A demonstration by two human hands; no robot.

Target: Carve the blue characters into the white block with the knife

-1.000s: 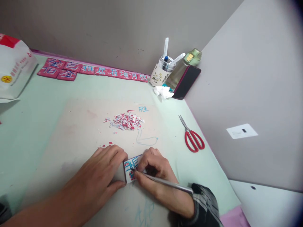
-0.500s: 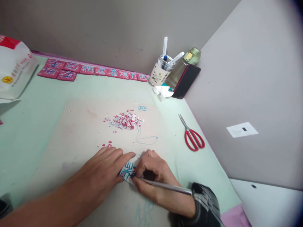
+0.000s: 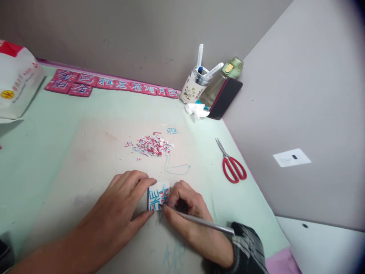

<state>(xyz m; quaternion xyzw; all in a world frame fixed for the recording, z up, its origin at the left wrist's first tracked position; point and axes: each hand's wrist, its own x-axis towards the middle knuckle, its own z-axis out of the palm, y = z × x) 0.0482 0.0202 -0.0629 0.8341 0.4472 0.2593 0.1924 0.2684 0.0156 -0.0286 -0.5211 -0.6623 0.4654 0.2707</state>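
Observation:
A small square tile (image 3: 155,190), white with blue drawn characters and bits of red, lies on the beige board (image 3: 94,144). Thumb and index finger of my left hand (image 3: 122,201) grip its left corners. My right hand (image 3: 189,207) is closed pen-like round a slim silver craft knife (image 3: 208,223), whose tip meets the tile's lower right part; the blade itself is hardly visible. Beyond both hands sits a pile of red and white scraps (image 3: 154,145).
Red-handled scissors (image 3: 234,169) lie to the right. Along the back wall run red character tiles (image 3: 122,85). At the back right stand a pen jar (image 3: 193,89), a green bottle (image 3: 215,85), a phone (image 3: 225,98) and crumpled tissue (image 3: 196,110). A white bag (image 3: 21,83) is at the left.
The tile has turned and now sits more upright to my view. My left hand has shifted slightly left and up, its thumb lower on the tile. Small scraps near its fingers are out of sight.

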